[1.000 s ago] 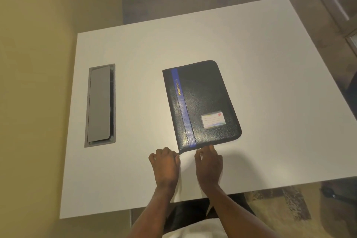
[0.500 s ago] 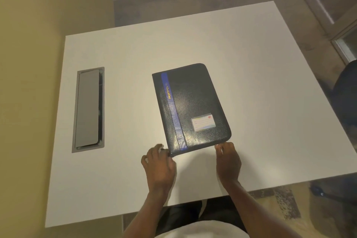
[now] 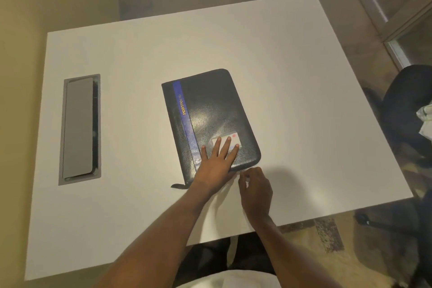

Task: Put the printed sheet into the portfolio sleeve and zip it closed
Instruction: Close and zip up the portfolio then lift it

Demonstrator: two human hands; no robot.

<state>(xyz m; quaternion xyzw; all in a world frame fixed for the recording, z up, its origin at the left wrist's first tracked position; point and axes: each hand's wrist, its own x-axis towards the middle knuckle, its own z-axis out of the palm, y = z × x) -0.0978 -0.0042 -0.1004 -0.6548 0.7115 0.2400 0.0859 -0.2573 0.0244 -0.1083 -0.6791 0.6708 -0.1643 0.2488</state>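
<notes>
My left hand [image 3: 216, 166] was flat, fingers spread, pressing down on the near end of the black portfolio [image 3: 210, 119], partly covering its label card [image 3: 230, 140]. My right hand [image 3: 256, 186] sat curled at the near right corner, maybe pinching the zipper, couldn't really tell. The portfolio lay closed mid white table [image 3: 304, 100], grey cable hatch [image 3: 79, 128] well off left.

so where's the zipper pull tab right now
In the head view, the zipper pull tab lies flat on the white table, trailing left of the portfolio at its near-left corner.
</notes>
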